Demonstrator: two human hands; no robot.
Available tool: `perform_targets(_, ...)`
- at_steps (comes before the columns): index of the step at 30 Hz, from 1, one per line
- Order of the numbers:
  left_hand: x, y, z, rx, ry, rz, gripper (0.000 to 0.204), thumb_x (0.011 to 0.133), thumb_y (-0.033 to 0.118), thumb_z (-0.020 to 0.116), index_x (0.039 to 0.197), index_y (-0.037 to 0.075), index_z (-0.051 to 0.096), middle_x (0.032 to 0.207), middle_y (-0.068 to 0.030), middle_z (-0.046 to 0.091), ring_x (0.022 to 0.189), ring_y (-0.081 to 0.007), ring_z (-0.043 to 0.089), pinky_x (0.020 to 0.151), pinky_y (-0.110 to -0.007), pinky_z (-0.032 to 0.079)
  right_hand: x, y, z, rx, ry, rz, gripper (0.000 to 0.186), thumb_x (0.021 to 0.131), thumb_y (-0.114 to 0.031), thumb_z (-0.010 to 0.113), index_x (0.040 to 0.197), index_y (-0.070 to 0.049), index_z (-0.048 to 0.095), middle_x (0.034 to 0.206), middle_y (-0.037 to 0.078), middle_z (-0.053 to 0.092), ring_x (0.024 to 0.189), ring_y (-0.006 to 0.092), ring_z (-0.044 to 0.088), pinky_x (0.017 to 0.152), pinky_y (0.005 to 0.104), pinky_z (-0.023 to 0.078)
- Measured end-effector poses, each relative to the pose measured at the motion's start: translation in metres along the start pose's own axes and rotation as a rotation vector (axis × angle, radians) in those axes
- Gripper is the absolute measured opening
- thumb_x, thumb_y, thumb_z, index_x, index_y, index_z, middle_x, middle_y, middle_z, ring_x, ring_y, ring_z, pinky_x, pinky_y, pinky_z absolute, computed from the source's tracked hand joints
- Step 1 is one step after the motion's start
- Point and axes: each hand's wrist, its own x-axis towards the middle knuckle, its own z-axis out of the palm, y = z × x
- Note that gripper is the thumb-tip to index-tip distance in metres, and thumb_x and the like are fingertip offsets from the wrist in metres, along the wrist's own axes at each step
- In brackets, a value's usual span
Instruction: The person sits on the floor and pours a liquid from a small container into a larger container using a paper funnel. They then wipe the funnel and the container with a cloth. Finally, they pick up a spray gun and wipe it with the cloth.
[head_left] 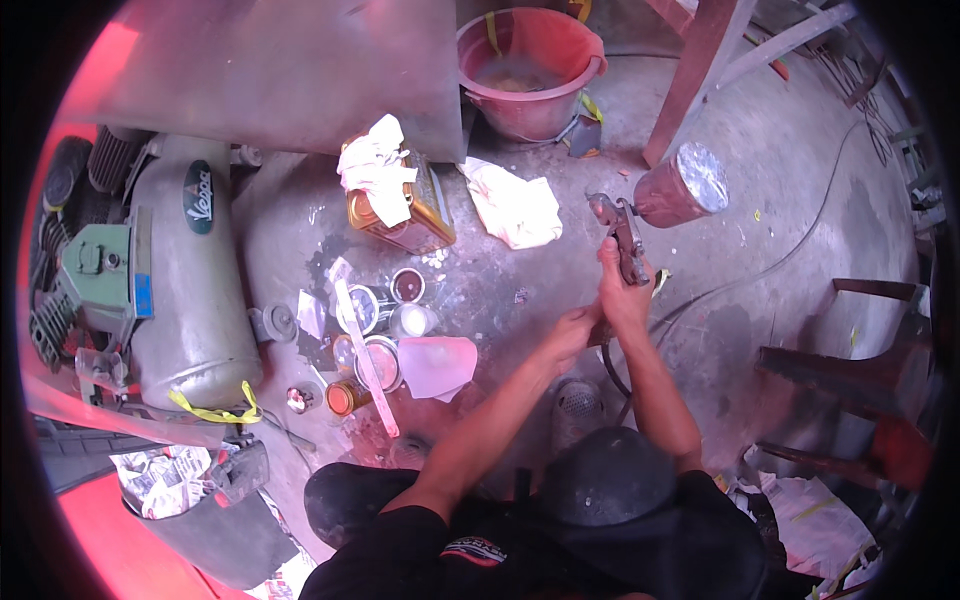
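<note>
So the spray gun (622, 235) is held up off the floor, pretty much dead ahead of the body and a bit to the right, with its long axis running up and away from the person and its metal cup (682, 186) sticking out to the right of the head end. The right hand (622, 290) is wrapped tight around the handle, so that one's clearly closed on the gun. The left hand (573, 335) is tucked in just below and to the left, at the foot of the handle where the dark hose (700, 300) comes in; the fingers look curled there, but whether anything is actually pinched can't be told. The right hand is the nearer one to the gun body, obviously. Underneath, a stained concrete floor (780, 180) is seen, with small paint tins (385, 320) and a flat stirring stick (365, 355) clustered off to the left, well apart from the gun. A compressor tank (190, 290) is parked further left, a red bucket (530, 70) up top, rags (515, 205) and an amber oil can (410, 215) between.
</note>
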Motion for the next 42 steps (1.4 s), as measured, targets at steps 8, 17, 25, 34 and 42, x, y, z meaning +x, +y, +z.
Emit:
perform_targets(8,0.009,-0.015,-0.019,-0.308,0.032,0.044,0.024,0.101,0.022,0.05,0.114,0.006,0.062,0.1,-0.0028,0.064,0.091,-0.0142,0.059,0.083,-0.032,0.047,0.0,-0.003,0.022,0.095,0.102,-0.1,0.043,0.093,-0.042,0.064,0.093,0.002,0.065,0.072,0.003,0.06,0.067,0.0113,0.053,0.061,0.0301,0.044)
perform_targets(17,0.013,0.0,-0.015,-0.419,0.093,0.048,0.021,0.098,0.02,0.055,0.112,0.004,0.06,0.101,-0.0043,0.065,0.093,-0.0168,0.062,0.083,-0.033,0.049,0.012,-0.004,0.03,0.022,0.056,-0.077,0.043,0.092,-0.043,0.064,0.094,0.0,0.065,0.07,0.003,0.06,0.066,0.0117,0.052,0.06,0.0313,0.044)
perform_targets(25,0.005,0.002,-0.011,-0.507,0.069,0.062,0.019,0.098,0.017,0.054,0.111,0.005,0.059,0.1,-0.003,0.065,0.093,-0.0161,0.061,0.084,-0.033,0.049,0.011,-0.001,0.027,0.114,-0.005,-0.039,0.047,0.092,-0.048,0.063,0.087,-0.001,0.067,0.062,0.001,0.056,0.052,0.0091,0.051,0.047,0.0279,0.04)
perform_targets(34,0.008,-0.009,-0.015,-0.431,-0.113,0.027,0.015,0.099,0.022,0.056,0.11,0.012,0.06,0.095,0.0009,0.063,0.088,-0.0126,0.06,0.079,-0.03,0.047,0.006,-0.003,0.009,0.134,-0.01,0.047,0.058,0.094,-0.059,0.049,0.089,-0.004,0.066,0.063,0.0,0.058,0.045,0.0084,0.047,0.041,0.0264,0.034)
perform_targets(42,0.007,-0.015,-0.006,-0.425,-0.123,0.007,0.015,0.099,0.022,0.056,0.11,0.012,0.06,0.095,0.0015,0.063,0.088,-0.0131,0.061,0.081,-0.031,0.048,0.007,0.002,-0.003,0.252,0.01,0.103,0.088,0.087,-0.081,0.026,0.085,-0.003,0.067,0.051,0.0,0.049,0.044,0.01,0.05,0.041,0.0263,0.037)
